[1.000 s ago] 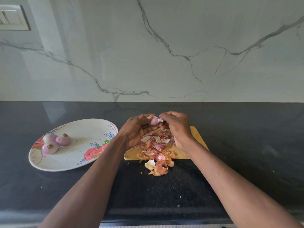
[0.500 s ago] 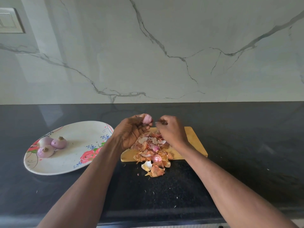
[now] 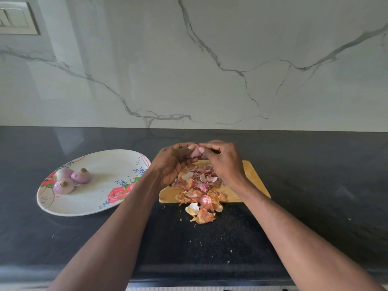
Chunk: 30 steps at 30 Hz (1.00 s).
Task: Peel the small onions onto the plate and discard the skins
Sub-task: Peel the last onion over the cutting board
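Onion (image 3: 195,151) hung above the far edge of the cutting board (image 3: 255,181), pinched between my left hand (image 3: 172,164) and right hand (image 3: 222,162). Plate (image 3: 105,200) lay left of the board, nearer my left hand.

Soft even daylight, faint sheen on the countertop (image 3: 315,164), wide-angle bending at edges.

Bare forearms, no sleeves; left hand (image 3: 171,164), right hand (image 3: 224,162) ungloved.
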Each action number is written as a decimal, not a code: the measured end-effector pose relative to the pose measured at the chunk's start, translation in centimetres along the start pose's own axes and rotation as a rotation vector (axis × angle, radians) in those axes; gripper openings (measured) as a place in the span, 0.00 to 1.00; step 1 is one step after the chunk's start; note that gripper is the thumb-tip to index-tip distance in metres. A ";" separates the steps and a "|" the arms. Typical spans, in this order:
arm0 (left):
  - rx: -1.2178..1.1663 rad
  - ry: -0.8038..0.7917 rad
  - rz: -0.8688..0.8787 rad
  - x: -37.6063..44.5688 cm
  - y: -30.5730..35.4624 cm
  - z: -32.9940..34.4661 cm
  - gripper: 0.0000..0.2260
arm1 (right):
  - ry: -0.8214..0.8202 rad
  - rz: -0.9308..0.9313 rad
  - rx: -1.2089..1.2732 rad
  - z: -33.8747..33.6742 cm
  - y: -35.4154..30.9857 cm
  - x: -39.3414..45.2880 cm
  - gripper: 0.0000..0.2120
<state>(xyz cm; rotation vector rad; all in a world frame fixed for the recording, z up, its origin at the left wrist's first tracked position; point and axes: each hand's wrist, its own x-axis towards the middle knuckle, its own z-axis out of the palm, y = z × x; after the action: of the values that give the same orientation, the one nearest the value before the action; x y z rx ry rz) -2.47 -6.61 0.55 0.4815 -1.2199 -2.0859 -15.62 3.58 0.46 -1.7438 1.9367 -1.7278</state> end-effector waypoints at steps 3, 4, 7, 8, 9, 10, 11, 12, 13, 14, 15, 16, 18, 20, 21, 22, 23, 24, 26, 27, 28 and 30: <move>0.032 -0.020 0.025 0.0 -0.1 0.0 0.08 | -0.003 -0.035 -0.002 0.0 0.0 -0.1 0.08; 0.056 -0.024 0.036 0.0 -0.2 0.0 0.07 | 0.007 -0.044 -0.008 0.1 0.1 -0.2 0.07; 0.113 -0.034 0.072 0.0 -0.5 0.2 0.08 | 0.075 -0.100 -0.083 0.5 0.5 -0.4 0.05; 0.123 -0.037 0.082 0.0 -0.6 0.2 0.09 | 0.090 -0.116 -0.112 0.5 0.5 -0.4 0.04; 0.129 -0.041 0.092 0.0 -0.7 0.3 0.09 | 0.100 -0.131 -0.136 0.6 0.5 -0.4 0.04; 0.132 -0.044 0.101 -0.1 -0.7 0.3 0.08 | 0.109 -0.146 -0.157 0.6 0.5 -0.4 0.04; 0.131 -0.050 0.105 -0.1 -0.8 0.4 0.08 | 0.121 -0.159 -0.174 0.6 0.5 -0.5 0.04; 0.123 -0.054 0.105 -0.1 -0.8 0.4 0.08 | 0.130 -0.166 -0.180 0.7 0.6 -0.5 0.05; 0.111 -0.061 0.101 -0.1 -0.8 0.4 0.08 | 0.136 -0.159 -0.179 0.7 0.6 -0.4 0.05; 0.098 -0.072 0.097 -0.1 -0.8 0.5 0.08 | 0.145 -0.140 -0.168 0.7 0.7 -0.4 0.05; 0.085 -0.083 0.090 -0.1 -0.8 0.5 0.09 | 0.158 -0.114 -0.150 0.7 0.6 -0.4 0.04; 0.072 -0.090 0.080 -0.1 -0.8 0.5 0.09 | 0.169 -0.087 -0.127 0.6 0.5 -0.4 0.04; 0.050 -0.092 0.052 -0.1 -0.7 0.5 0.09 | 0.182 -0.030 -0.070 0.6 0.4 -0.4 0.02; 0.056 -0.097 0.027 -0.2 -0.6 0.6 0.10 | 0.177 0.045 -0.007 0.6 0.2 -0.4 0.01; 0.057 -0.099 0.017 -0.3 -0.5 0.6 0.10 | 0.179 0.082 0.025 0.5 0.2 -0.3 0.02; 0.052 -0.100 0.009 -0.4 -0.5 0.6 0.10 | 0.184 0.111 0.057 0.5 0.2 -0.2 0.03; 0.044 -0.102 0.002 -0.5 -0.4 0.7 0.10 | 0.189 0.131 0.082 0.4 0.2 -0.2 0.03; 0.041 -0.105 -0.002 -0.5 -0.4 0.7 0.10 | 0.191 0.146 0.100 0.4 0.2 -0.1 0.04; 0.046 -0.112 0.001 -0.5 -0.3 0.8 0.08 | 0.192 0.163 0.114 0.5 0.2 -0.1 0.05; 0.045 -0.111 0.003 -0.5 -0.4 0.7 0.07 | 0.191 0.167 0.111 0.6 0.2 -0.1 0.04; 0.043 -0.104 0.006 -0.4 -0.3 0.7 0.07 | 0.189 0.174 0.106 0.7 0.1 -0.1 0.04; 0.041 -0.063 0.009 -0.2 -0.4 0.4 0.08 | 0.204 0.206 0.141 0.8 0.2 0.0 0.02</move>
<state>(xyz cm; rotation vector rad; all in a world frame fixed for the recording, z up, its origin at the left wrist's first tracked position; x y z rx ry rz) -2.68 -6.08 0.44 0.4310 -1.3014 -2.0863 -15.25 3.00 0.00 -1.3181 1.9316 -1.9759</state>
